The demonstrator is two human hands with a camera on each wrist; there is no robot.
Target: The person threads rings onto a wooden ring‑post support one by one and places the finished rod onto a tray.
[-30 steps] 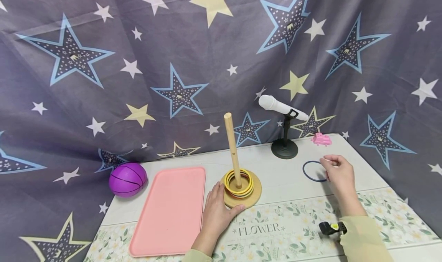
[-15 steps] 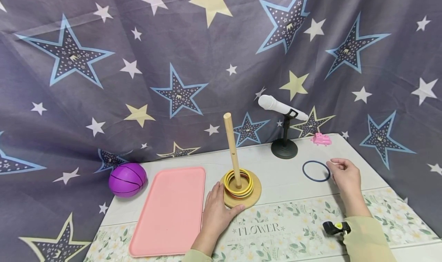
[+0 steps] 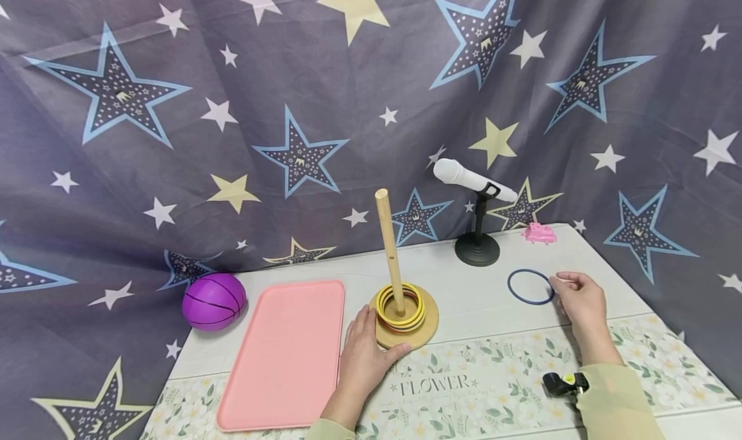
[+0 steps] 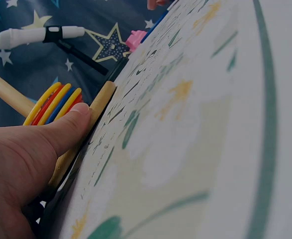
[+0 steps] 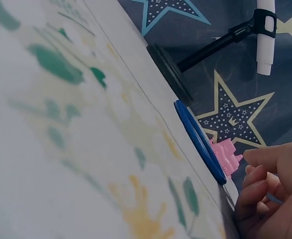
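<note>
A wooden peg stand [image 3: 390, 253] rises from a round wooden base [image 3: 428, 330]. Several yellow, red and blue rings [image 4: 53, 102] lie stacked around its foot. My left hand [image 3: 365, 356] rests against the near left side of the base, fingers straight and thumb spread along the front edge; in the left wrist view the thumb [image 4: 68, 122] overlaps the base beside the rings. A single blue ring [image 3: 524, 301] lies flat on the table to the right. Next to its right edge is my right hand [image 3: 581, 301], fingers loosely bent and holding nothing; the right wrist view shows a gap between fingertips and ring [image 5: 200, 142].
Left of the stand lies a pink tray [image 3: 284, 356], with a purple ball [image 3: 214, 301] beyond it. At the back are a white microphone [image 3: 472, 180] on a black stand [image 3: 477, 250] and a small pink toy [image 3: 540, 234]. A starry curtain [image 3: 313, 221] hangs behind the table.
My right hand has drawn back to the right from the blue ring, uncovering its right edge. The ring stays where it was, and my left hand has not moved.
</note>
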